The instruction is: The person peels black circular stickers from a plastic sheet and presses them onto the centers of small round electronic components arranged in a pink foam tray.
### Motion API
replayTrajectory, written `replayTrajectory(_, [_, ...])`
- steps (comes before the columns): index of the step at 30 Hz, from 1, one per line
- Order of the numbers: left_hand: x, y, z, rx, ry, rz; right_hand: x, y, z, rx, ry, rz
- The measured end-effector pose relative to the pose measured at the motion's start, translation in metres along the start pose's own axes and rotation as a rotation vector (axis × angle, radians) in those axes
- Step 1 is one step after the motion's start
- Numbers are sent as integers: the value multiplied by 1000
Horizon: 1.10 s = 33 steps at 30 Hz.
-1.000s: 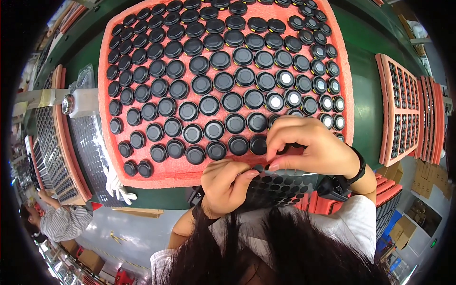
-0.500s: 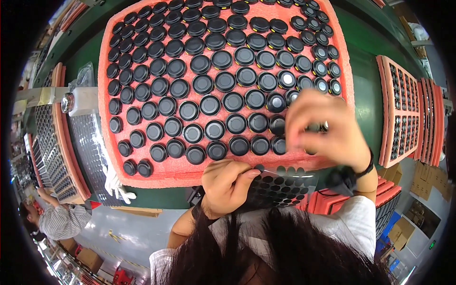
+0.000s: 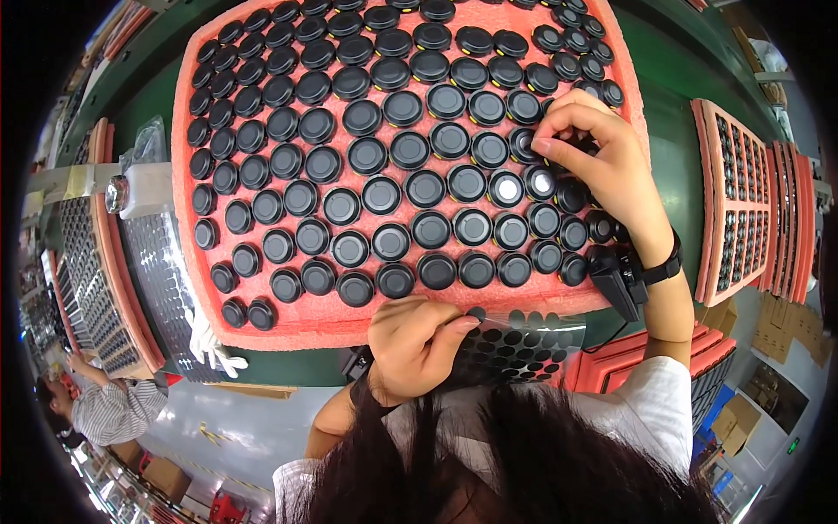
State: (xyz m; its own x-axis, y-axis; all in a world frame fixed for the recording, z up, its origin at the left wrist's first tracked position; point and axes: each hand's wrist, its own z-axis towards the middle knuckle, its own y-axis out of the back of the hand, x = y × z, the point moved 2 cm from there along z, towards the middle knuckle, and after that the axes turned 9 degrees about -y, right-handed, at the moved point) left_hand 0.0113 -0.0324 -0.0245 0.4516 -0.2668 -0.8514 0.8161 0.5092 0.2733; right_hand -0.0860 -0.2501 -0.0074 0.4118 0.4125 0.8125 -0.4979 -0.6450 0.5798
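Observation:
Many round black caps (image 3: pixel 381 194) sit in loose rows on a pink foam tray (image 3: pixel 253 330) in front of me. My left hand (image 3: pixel 415 345), below the tray's near edge, pinches a clear sheet of round black stickers (image 3: pixel 515 345) between thumb and fingers. One black dot shows at its fingertips. My right hand (image 3: pixel 602 157) reaches over the right part of the tray, thumb and fingers drawn together at the edge of one cap (image 3: pixel 522 144). Whatever is between those fingertips is too small to make out. Two caps close below it (image 3: pixel 506 188) look pale in the middle.
A black device (image 3: pixel 618 281) is strapped at my right wrist. Left of the tray lie a clear plastic sheet (image 3: pixel 161 279), a white glove (image 3: pixel 209 345) and a bottle (image 3: pixel 144 190). Filled foam trays (image 3: pixel 738 205) stand at right. Another person (image 3: pixel 113 406) works far left.
My right hand has moved up and away from me, from the near right caps to a cap farther back. The tray has shifted slightly. My left hand keeps its hold on the sticker sheet.

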Motion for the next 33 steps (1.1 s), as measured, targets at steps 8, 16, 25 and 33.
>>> replayTrajectory(8, [-3,1,-1,19,43,26,1,0,0,10,-13,-17])
replayTrajectory(16, [0,0,-1,-4,-6,25,-3,-5,0,-27,89,-88])
replayTrajectory(25, [-1,0,-1,0,2,25,5,-7,0,-66,151,-221])
replayTrajectory(33, [-6,-1,0,-11,66,21,-2,3,-2,-112,-23,56])
